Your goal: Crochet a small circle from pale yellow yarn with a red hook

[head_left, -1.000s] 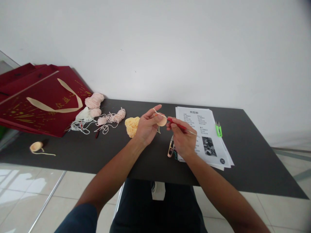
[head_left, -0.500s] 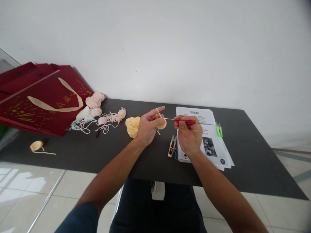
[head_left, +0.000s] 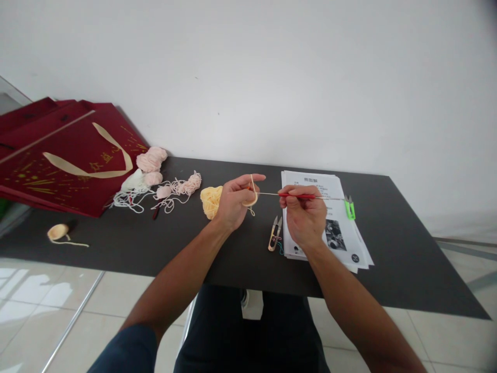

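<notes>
My left hand (head_left: 234, 202) pinches a small cream crochet piece (head_left: 250, 201) between thumb and fingers. A strand of yarn runs over its stretched index finger, and a bit of orange shows by the fingers. In my right hand (head_left: 304, 212) is a crochet hook (head_left: 297, 196) with a red handle, gripped like a knife. The hook's thin metal tip points left and reaches the crochet piece; whether it sits inside a stitch is too small to tell. Just behind my left hand lies a yellow yarn ball (head_left: 210, 202), partly covered by it.
Thread snips (head_left: 275, 234) lie beside printed sheets (head_left: 337, 254), with green snips (head_left: 350, 208) on the sheets' right edge. Pink yarn (head_left: 152, 158), white yarn (head_left: 134, 186) and a red gift bag (head_left: 73, 160) stand left. A cream crocheted cup (head_left: 58, 232) rests near the table's front left.
My right hand and the hook have shifted slightly right, away from my left hand. My left hand has turned a little, its index finger now flatter, and the crochet piece has moved slightly left.
</notes>
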Available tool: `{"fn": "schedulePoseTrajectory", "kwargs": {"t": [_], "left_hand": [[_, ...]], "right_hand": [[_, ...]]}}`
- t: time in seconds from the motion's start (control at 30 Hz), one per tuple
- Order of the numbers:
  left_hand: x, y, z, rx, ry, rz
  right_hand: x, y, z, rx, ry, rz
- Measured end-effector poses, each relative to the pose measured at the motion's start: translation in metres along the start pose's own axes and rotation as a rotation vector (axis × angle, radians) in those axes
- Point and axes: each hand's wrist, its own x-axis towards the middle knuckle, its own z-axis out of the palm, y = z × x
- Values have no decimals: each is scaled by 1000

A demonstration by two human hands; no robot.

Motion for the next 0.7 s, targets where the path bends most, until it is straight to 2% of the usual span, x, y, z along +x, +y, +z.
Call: {"fn": "schedulePoseTrajectory", "kwargs": {"t": [0.23, 0.43, 0.57, 0.7], "left_hand": [[1, 0, -4, -28, -97, -43], [2, 3, -4, -81, -123, -103], [2, 1, -5, -87, -105, -88], [1, -5, -6, 41, -100, -23]], "right_hand": [[2, -6, 3, 57, -34, 80], [5, -11, 6, 195, -9, 297], [6, -7, 4, 325, 29, 468], [5, 2, 2, 374, 87, 521]]}}
